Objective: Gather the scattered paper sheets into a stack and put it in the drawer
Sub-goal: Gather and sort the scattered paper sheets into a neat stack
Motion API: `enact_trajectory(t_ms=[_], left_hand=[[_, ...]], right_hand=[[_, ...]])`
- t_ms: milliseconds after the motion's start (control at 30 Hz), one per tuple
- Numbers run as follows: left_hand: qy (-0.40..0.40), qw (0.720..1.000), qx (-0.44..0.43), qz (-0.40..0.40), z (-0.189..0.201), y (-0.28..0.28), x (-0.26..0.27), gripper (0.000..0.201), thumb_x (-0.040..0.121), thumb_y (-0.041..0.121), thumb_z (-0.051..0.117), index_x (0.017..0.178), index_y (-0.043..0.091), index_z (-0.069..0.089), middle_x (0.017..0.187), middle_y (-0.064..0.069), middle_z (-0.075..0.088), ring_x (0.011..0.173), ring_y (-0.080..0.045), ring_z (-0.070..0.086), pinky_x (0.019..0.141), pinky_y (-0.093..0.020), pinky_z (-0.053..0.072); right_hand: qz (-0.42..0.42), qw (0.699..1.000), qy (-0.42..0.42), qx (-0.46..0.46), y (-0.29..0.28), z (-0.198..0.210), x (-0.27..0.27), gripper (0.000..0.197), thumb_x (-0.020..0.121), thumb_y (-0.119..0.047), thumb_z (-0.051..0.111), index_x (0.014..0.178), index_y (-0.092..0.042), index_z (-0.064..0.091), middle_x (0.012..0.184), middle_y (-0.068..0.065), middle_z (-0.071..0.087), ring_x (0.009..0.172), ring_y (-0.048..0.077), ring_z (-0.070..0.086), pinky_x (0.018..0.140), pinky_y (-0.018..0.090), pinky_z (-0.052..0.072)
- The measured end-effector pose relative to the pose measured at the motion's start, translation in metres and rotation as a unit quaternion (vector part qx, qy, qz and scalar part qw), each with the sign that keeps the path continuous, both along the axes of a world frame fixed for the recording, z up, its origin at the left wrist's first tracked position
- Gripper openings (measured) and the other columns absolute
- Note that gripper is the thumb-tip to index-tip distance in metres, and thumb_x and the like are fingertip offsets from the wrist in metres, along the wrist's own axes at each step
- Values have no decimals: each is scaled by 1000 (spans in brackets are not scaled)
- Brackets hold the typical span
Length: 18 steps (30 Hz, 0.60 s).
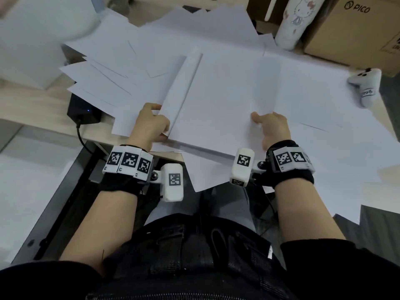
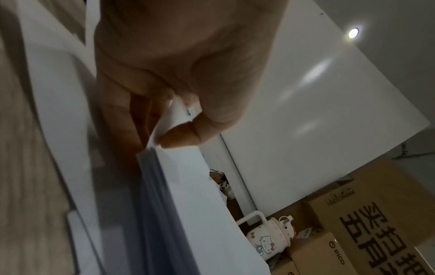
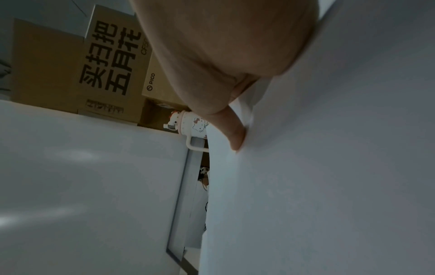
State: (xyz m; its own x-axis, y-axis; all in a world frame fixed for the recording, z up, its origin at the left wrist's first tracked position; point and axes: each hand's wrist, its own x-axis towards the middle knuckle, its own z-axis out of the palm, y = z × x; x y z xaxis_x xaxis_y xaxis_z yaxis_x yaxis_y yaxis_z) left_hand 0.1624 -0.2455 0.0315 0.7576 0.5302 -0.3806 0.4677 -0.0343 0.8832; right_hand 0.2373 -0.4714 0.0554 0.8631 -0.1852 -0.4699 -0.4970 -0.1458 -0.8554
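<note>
Stack (image 1: 216, 100): part-gathered, lifted over worktop (image 1: 43, 100) near edge | left hand (image 1: 151, 124) pinches left edge, thumb over fingers (image 2: 120, 119) | right hand (image 1: 272, 128) clamps right side | loose sheets (image 1: 104, 83) remain around | advise: square edges, hold even, before drawer.

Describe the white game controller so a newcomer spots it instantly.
Start at the brown PICO cardboard box at the desk's far right corner. Just in front of it, on the right edge of the spread paper sheets, lies the white controller. Unlike the flat sheets around it, it is bulky, with dark buttons and a handwritten label.
</note>
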Motion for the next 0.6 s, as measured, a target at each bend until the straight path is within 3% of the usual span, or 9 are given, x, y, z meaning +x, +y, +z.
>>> enact_trajectory(t_ms=[33, 133, 233, 333, 400, 533, 600], left_hand=[[4, 1000, 10, -10, 0, 1, 0, 53, 81, -8, 45, 129, 14, 45, 117, -10, 50, 84, -19, 56, 55, -24, 49], [16, 998, 37, -42, -2, 4, 4, 46, 79, -3, 50, 123, 11, 50, 115, -8, 53, 81, -19, 55, 61, -27, 50], [34, 996, 54, -67, -2, 8, 9, 26, 85, 8, 56, 111, 9, 56, 105, -9, 60, 89, -25, 58, 77, -36, 50], [41, 994, 60, -78, -4, 11, 16, 36, 90, 23, 60, 121, 6, 56, 118, -10, 61, 104, -27, 60, 87, -36, 49], [38, 993, 74, -82, -5, 13, 21, 41, 89, 24, 61, 125, 5, 55, 123, -10, 59, 110, -27, 58, 95, -39, 48], [25, 996, 34, -75, -13, 18, 22, 58, 84, 28, 68, 134, 5, 49, 135, -8, 54, 121, -27, 54, 103, -45, 45], [-6, 998, 21, -60, -14, 17, 20, 49, 87, 20, 68, 130, 5, 52, 129, -7, 58, 118, -26, 56, 102, -44, 46]], right_hand=[[7, 1000, -3, 10, 2, -3, 1, 61, 93, -11, 58, 145, -1, 27, 150, 7, 35, 135, 25, 37, 107, 38, 32], [38, 999, -13, -27, 14, 0, 0, 43, 90, -3, 56, 130, 7, 46, 135, 19, 52, 123, 33, 51, 98, 40, 42], [54, 998, 4, -8, 19, -5, 3, 43, 92, -4, 56, 132, 3, 46, 122, 9, 56, 103, 24, 52, 85, 33, 41], [53, 998, 16, 1, 23, -8, 8, 25, 93, -3, 54, 118, -1, 51, 105, 3, 53, 93, 16, 46, 78, 23, 34], [56, 998, 25, -10, 25, -8, 9, 19, 94, -2, 53, 112, -2, 48, 105, 1, 52, 96, 15, 47, 79, 23, 33], [51, 998, 11, 19, 27, -6, 8, 44, 92, 0, 54, 134, 1, 42, 123, 12, 54, 116, 25, 50, 82, 24, 39], [36, 999, -11, 25, 30, -6, 7, 48, 90, 1, 55, 134, 9, 40, 133, 19, 51, 123, 30, 48, 89, 30, 43]])
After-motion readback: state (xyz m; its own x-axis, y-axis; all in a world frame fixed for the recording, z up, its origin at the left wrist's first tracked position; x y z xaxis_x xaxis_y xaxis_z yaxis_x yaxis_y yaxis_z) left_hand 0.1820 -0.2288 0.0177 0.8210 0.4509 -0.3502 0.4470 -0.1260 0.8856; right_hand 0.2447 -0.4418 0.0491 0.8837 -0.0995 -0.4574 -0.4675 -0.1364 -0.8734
